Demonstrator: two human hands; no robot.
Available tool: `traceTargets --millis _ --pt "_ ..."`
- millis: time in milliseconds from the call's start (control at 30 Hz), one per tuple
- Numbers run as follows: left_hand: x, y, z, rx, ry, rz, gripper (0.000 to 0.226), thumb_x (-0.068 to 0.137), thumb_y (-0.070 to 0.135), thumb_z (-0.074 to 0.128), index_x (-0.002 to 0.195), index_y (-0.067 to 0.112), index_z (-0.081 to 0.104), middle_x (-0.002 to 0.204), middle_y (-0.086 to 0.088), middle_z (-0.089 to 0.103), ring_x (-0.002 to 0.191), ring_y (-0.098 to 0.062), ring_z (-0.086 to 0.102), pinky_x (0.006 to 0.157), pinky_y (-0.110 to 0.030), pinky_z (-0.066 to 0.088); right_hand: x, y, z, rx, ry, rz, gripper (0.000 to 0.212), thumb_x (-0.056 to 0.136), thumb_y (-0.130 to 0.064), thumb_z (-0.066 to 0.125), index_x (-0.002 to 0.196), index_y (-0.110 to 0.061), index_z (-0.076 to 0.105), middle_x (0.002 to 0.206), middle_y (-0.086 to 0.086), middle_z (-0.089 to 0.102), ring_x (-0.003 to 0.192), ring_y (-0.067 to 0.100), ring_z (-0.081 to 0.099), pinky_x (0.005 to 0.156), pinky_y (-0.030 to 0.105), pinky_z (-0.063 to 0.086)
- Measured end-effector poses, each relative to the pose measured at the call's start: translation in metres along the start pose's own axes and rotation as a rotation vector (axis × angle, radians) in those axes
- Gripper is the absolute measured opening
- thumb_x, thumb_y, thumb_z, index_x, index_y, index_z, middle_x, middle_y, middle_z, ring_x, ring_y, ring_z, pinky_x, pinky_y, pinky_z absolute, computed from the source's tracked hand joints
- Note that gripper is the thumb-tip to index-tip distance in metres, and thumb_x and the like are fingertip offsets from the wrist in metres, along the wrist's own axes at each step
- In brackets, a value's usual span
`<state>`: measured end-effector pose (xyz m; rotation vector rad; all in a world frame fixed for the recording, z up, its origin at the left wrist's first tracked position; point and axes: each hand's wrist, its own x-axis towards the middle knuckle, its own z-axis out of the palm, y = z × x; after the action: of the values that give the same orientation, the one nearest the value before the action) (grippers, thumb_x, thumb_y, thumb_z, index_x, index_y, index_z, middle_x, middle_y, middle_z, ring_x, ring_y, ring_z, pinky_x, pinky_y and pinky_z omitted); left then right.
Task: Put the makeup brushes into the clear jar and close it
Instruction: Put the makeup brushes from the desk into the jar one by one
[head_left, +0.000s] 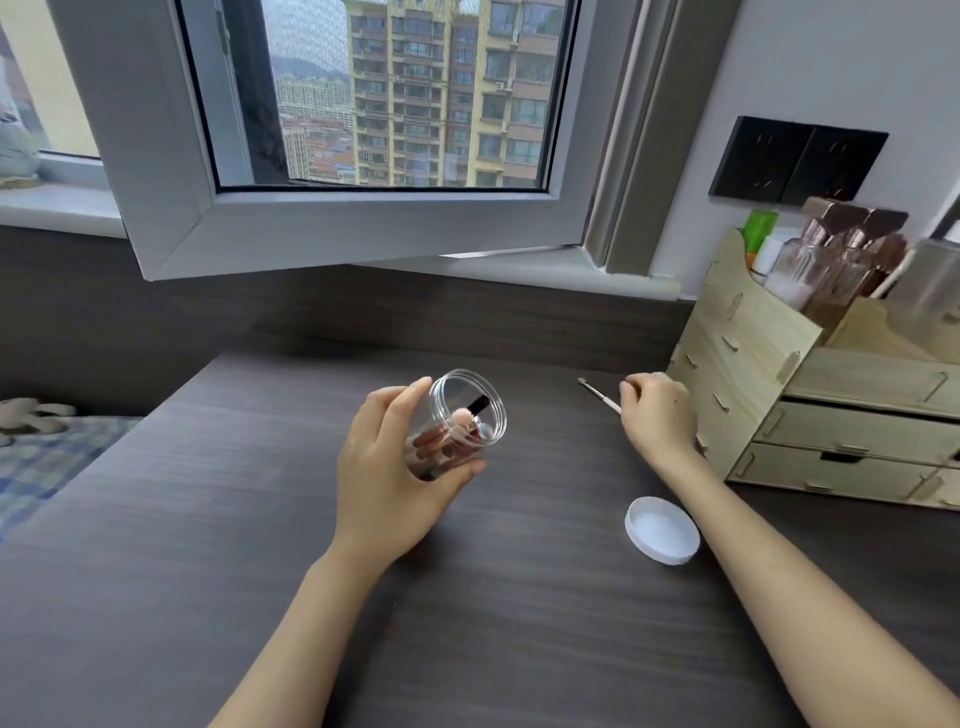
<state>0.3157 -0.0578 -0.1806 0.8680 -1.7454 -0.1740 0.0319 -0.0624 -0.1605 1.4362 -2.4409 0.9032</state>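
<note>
Over the dark counter (519, 623) my left hand (384, 467) wraps the unlabelled clear jar (460, 421), mouth tilted up-right with brushes inside, the white lid (662, 530) lies inside-up, and my right hand (657, 410) pinches a thin brush (597, 393) pointing up-left.

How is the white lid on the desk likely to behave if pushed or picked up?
The lid lies flat with its hollow side up, so it would probably slide rather than roll. It looks thin and shallow, likely light. The desk looks smooth, so a nudge may send it skidding.
</note>
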Motion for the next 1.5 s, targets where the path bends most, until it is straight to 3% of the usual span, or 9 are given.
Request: traceTargets --millis 200,433,567,733,833,1000,1200,1367,1500 --pt "0.001 -0.002 -0.002 0.001 0.022 -0.015 0.079 0.056 0.043 0.079 0.124 0.014 0.052 0.115 0.01 0.046 0.103 -0.01 0.051 0.085 -0.017 0.039 0.028 0.016 0.036 -0.56 -0.25 -0.098 0.037 0.098 -0.03 0.042 0.12 -0.01 0.062 0.125 0.012 0.058 0.116 0.033 0.049 0.091 0.037 0.042" --pt "0.002 -0.003 -0.003 -0.028 0.027 -0.031 0.079 0.057 0.038 0.083 0.125 0.012 0.052 0.114 0.008 0.047 0.101 -0.011 0.051 0.085 -0.017 0.04 0.024 0.007 0.046 -0.729 -0.223 -0.192 0.033 0.092 -0.003 0.042 0.119 -0.01 0.061 0.12 0.009 0.059 0.113 0.028 0.052 0.085 0.034 0.045" --pt "0.001 -0.003 -0.003 -0.027 0.025 -0.036 0.08 0.056 0.036 0.086 0.125 0.013 0.052 0.115 0.009 0.047 0.102 -0.012 0.053 0.085 -0.016 0.04 0.018 -0.008 0.024 -0.405 -0.117 -0.089 0.024 0.092 -0.012 0.049 0.106 -0.002 0.066 0.107 0.016 0.066 0.098 0.036 0.063 0.074 0.036 0.049" --pt "0.001 -0.002 -0.003 -0.031 0.022 -0.029 0.079 0.058 0.04 0.083 0.126 0.012 0.052 0.116 0.009 0.047 0.103 -0.014 0.054 0.084 -0.023 0.045 -0.006 -0.045 -0.045 0.739 0.028 -0.003 0.006 0.085 -0.005 0.057 0.081 -0.01 0.059 0.077 0.017 0.066 0.059 0.02 0.067 0.055 0.032 0.056" --pt "0.0 -0.002 -0.003 -0.028 0.031 -0.026 0.078 0.058 0.041 0.081 0.125 0.013 0.052 0.115 0.009 0.047 0.103 -0.01 0.052 0.085 -0.02 0.044 -0.038 -0.068 -0.085 1.262 0.021 -0.144 0.016 0.083 -0.002 0.059 0.078 -0.018 0.055 0.066 0.002 0.067 0.055 0.013 0.069 0.052 0.022 0.056" --pt "-0.001 0.002 -0.003 -0.028 0.008 0.009 0.077 0.058 0.038 0.082 0.124 0.01 0.053 0.115 0.007 0.048 0.104 -0.016 0.053 0.084 -0.032 0.049 -0.079 -0.107 -0.082 1.168 -0.049 -0.337 0.016 0.087 -0.005 0.06 0.083 -0.021 0.061 0.073 -0.001 0.072 0.07 0.014 0.072 0.065 0.023 0.058" --pt "-0.001 0.002 -0.004 -0.005 -0.023 0.033 0.078 0.059 0.04 0.082 0.125 0.01 0.051 0.116 0.008 0.046 0.104 -0.01 0.049 0.083 -0.026 0.047 -0.09 -0.121 -0.042 0.457 0.042 -0.512 0.014 0.083 -0.02 0.066 0.082 -0.008 0.073 0.087 0.001 0.067 0.086 0.019 0.058 0.078 0.031 0.047" --pt "0.001 0.002 -0.005 -0.027 -0.012 0.007 0.079 0.059 0.04 0.081 0.126 0.011 0.051 0.116 0.008 0.047 0.104 -0.015 0.053 0.084 -0.027 0.047 -0.086 -0.119 -0.044 0.718 -0.271 -0.402 0.017 0.084 -0.018 0.066 0.097 -0.025 0.073 0.111 -0.004 0.061 0.11 0.012 0.052 0.093 0.024 0.04" --pt "0.0 0.002 -0.005 -0.025 -0.004 -0.007 0.079 0.057 0.039 0.082 0.125 0.011 0.052 0.116 0.007 0.048 0.104 -0.016 0.054 0.084 -0.028 0.046 -0.08 -0.09 -0.06 0.922 -0.328 -0.283 0.02 0.086 -0.01 0.062 0.09 -0.027 0.073 0.101 -0.006 0.07 0.091 0.004 0.062 0.078 0.014 0.046"
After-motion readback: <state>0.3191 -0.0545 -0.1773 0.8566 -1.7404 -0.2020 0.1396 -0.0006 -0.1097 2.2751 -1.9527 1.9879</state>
